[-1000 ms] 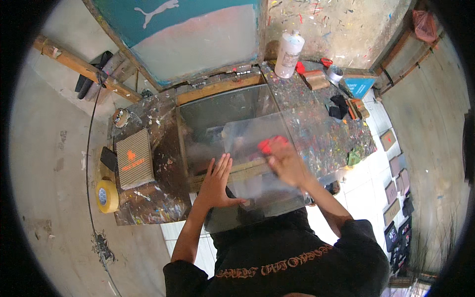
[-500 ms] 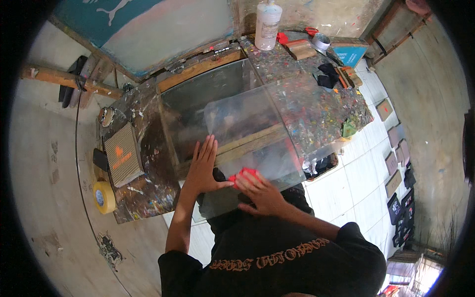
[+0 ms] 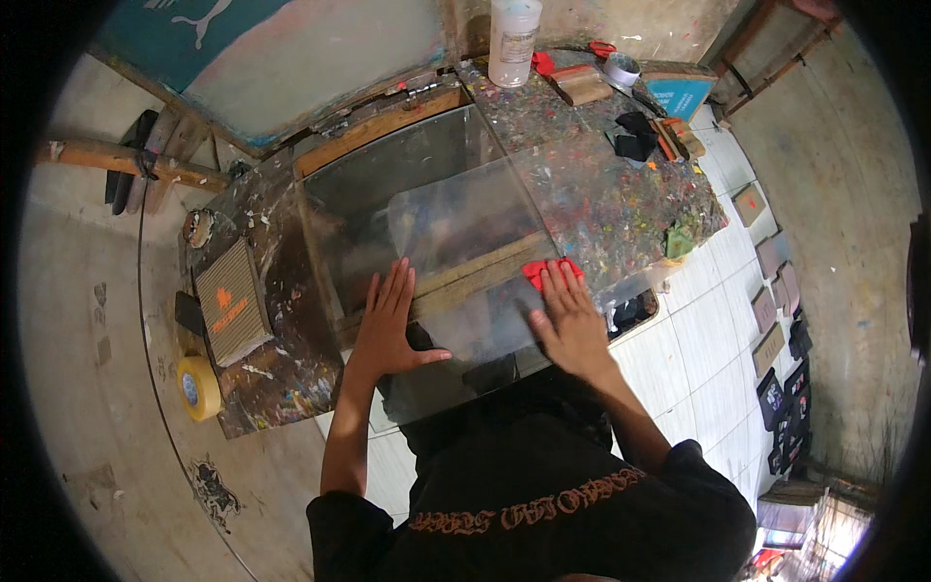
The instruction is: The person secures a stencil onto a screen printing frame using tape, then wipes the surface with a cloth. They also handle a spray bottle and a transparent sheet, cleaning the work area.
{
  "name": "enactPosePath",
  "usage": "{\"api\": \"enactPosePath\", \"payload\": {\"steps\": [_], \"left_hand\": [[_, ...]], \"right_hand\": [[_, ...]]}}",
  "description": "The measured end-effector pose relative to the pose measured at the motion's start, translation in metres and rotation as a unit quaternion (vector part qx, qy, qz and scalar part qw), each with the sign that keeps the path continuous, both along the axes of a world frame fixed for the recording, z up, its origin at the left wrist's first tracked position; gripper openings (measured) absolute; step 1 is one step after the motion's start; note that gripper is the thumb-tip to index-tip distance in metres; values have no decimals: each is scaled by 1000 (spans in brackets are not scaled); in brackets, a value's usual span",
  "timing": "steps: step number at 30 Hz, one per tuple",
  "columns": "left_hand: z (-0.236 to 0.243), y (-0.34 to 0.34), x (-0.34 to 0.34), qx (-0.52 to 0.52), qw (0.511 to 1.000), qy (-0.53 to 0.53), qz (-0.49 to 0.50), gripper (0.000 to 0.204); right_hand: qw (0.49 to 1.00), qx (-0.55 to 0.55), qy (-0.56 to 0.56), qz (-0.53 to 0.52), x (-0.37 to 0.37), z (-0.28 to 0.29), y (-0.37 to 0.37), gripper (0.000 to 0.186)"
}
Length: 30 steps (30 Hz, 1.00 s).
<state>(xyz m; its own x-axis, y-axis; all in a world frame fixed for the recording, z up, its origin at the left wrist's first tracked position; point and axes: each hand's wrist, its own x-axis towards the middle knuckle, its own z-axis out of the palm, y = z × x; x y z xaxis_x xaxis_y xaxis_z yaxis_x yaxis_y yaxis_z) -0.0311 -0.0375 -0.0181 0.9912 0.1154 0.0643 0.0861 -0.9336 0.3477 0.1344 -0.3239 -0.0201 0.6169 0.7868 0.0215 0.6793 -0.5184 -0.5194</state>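
Observation:
My left hand (image 3: 390,325) lies flat with its fingers spread, resting on the left part of a clear glass-like pane (image 3: 436,393) that reaches over the table's near edge. Under my right hand (image 3: 574,318) is a bunched red cloth (image 3: 549,273), pressed against the clear surface by my fingertips near its right side. A hazy transparent sheet (image 3: 464,206) covers part of the pane and lets a wooden bar (image 3: 480,278) show through. How far the pane extends to the right is hard to make out.
On the paint-spattered table (image 3: 621,209) stand a white bottle (image 3: 513,44), a grey tape roll (image 3: 621,69) and a wooden squeegee (image 3: 584,85). A ribbed block (image 3: 233,303) and yellow tape roll (image 3: 199,388) are at left. A hinged screen frame (image 3: 320,68) rises behind.
My right hand has slid the red cloth away from me and to the right, off from beside my left thumb. My left hand stays in place on the pane. The view has shifted slightly.

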Motion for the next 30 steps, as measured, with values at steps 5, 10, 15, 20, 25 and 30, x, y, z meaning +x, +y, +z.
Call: {"api": "enactPosePath", "payload": {"steps": [5, 10, 15, 20, 25, 30], "left_hand": [[0, -1, 3, -3, 1000, -5, 0, 142], [10, -1, 2, 13, 1000, 12, 6, 141], [6, 1, 8, 31, 999, 14, -1, 139], [11, 1, 6, 21, 999, 32, 9, 136], [46, 25, 0, -56, 996, 64, 27, 117], [206, 109, 61, 190, 960, -185, 89, 81]], "right_hand": [[979, 6, 82, 186, -38, 9, 15, 65], [992, -5, -127, -17, 69, -6, 45, 64], [970, 41, -116, 211, 41, -41, 120, 70], [971, -26, -156, 179, 100, -29, 177, 71], [931, 19, -138, 337, 66, -29, 178, 82], [931, 3, -126, 344, 78, -22, 173, 94]]}}
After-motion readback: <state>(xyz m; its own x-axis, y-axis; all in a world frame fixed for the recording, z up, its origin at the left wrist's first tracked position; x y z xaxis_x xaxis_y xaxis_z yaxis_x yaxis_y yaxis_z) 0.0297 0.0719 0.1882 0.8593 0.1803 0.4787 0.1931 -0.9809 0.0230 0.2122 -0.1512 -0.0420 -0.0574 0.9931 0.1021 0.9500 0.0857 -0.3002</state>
